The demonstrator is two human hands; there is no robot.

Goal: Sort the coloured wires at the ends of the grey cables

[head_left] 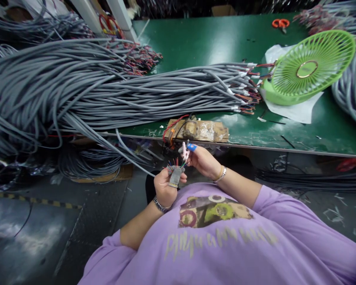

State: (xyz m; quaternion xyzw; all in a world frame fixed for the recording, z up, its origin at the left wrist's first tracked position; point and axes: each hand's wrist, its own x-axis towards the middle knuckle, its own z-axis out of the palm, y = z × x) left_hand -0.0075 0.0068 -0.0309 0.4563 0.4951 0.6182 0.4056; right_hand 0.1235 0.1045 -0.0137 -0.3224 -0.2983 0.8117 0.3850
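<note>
My left hand (pixel 165 189) is closed around the end of a grey cable (pixel 138 163), whose thin coloured wires (pixel 175 162) fan out above the fingers. A grey flat piece (pixel 175 177) with a pale lower edge lies against the same fingers; its kind is unclear. Close by on the right, my right hand (pixel 207 162) pinches a small pinkish-white, clip-like tool (pixel 184 152) at the tips of some wires. Blue tape (pixel 191 147) wraps one of its fingertips. The cable runs back to a large bundle of grey cables (pixel 154 93) on the green bench (pixel 219 37).
At the bench edge in front of my hands sits a worn wooden block (pixel 212 131) with red and black leads. A green fan (pixel 310 69) stands to the right, with orange-handled scissors (pixel 281 23) behind it. More cable coils (pixel 91 164) lie below the bench.
</note>
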